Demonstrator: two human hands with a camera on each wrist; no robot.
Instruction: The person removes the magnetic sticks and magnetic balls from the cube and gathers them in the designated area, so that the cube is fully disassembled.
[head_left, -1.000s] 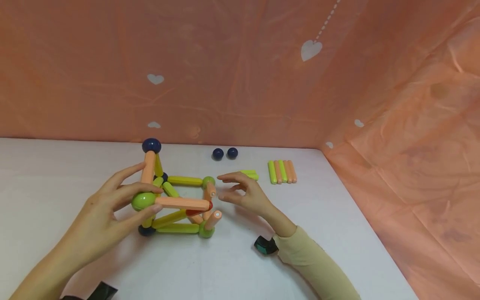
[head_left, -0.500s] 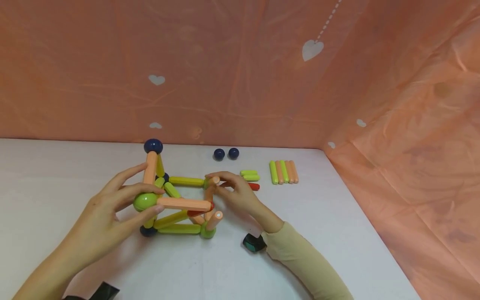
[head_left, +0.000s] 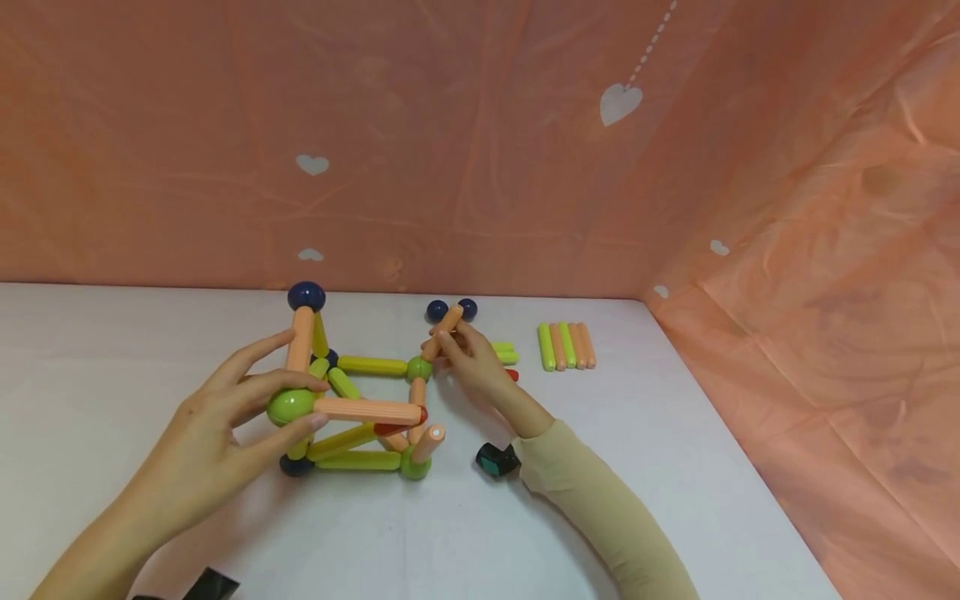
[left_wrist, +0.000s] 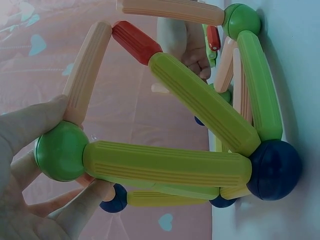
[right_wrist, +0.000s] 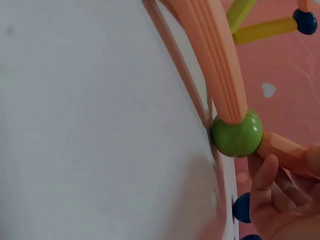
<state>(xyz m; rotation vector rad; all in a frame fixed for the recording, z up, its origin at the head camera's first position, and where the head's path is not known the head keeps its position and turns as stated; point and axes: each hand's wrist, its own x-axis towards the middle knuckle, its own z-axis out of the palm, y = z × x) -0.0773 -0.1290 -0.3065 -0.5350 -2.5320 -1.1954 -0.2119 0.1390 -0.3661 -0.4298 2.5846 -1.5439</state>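
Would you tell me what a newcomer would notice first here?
Probably the colorful toy frame on the table, left of center in the head view, gripped by the left hand at a raised green ball. Next, the right hand, pinching a peach stick at the far green ball.

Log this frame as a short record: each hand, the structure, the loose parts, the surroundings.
Left hand: thumb and fingers around the left green ball of the structure
Right hand: holds a peach rod, its end against the far right green ball
Structure: peach, yellow, green and red rods joined with navy and green balls
Loose, back: two navy balls
Loose, right: row of five rods, two green, three peach
Partly hidden by right hand: short green rods, red rod
Surface: white table
Backdrop: orange sheet, white hearts
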